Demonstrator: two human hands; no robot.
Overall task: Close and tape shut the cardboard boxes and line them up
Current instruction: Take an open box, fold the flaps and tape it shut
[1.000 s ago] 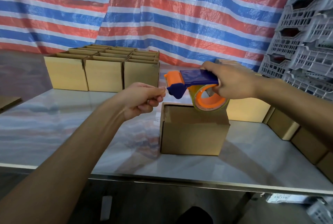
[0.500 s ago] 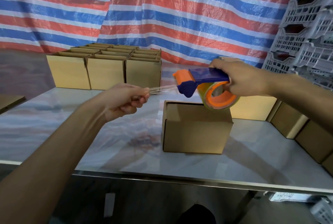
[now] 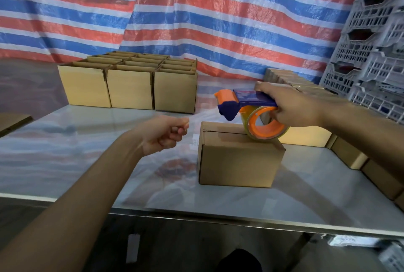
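While the right hand (image 3: 293, 105) grips the tape dispenser (image 3: 244, 105) above the closed box (image 3: 238, 158), the left hand (image 3: 164, 135) pinches (it seems) the tape end (image 3: 204, 117). Next, probably: press it onto the seam (image 3: 225, 133).

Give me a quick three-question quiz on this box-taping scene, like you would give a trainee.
1. Multiple choice: which hand grips the tape dispenser? A) left hand B) right hand C) neither hand
2. True or false: the box nearest the dispenser has its top flaps folded shut.
3. Fill in: the front row of open boxes at the back holds ___ boxes.
Key: 1 B, the right hand; the left hand pinches the faint clear tape strip. 2 True. 3 Three.
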